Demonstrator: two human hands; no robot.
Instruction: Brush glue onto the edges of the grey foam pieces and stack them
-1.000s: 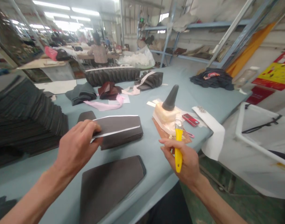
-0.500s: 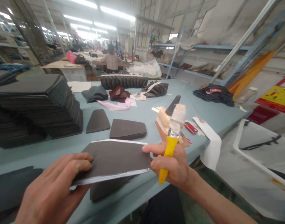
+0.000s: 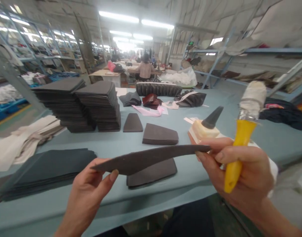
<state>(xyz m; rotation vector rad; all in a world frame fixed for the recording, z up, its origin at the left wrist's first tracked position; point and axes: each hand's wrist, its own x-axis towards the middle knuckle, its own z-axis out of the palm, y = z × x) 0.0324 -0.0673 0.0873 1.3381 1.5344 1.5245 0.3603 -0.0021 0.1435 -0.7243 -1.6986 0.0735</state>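
Note:
My left hand (image 3: 88, 194) and my right hand (image 3: 236, 171) hold a dark grey foam piece (image 3: 146, 158) between them, lifted over the table's near edge and seen almost edge-on. The left thumb and fingers pinch its left end. My right hand pinches its right end and also grips a yellow-handled brush (image 3: 242, 131), bristles up. Under the lifted piece lies another dark grey piece (image 3: 156, 172) on the blue-grey table (image 3: 116, 144). A small pile of the same pieces (image 3: 160, 134) sits farther back.
Tall stacks of dark sheets (image 3: 79, 102) stand at the back left and a low flat pile (image 3: 44, 168) at the near left. A glue block with a dark cone (image 3: 206, 126) sits at the right. Fabric bundles (image 3: 163, 90) lie at the far end. A person (image 3: 145, 67) works farther off.
The foam piece was taken off the small pile by my left hand, brought toward me, gripped by the right hand too, and tipped to near edge-on. The brush rose with the right hand.

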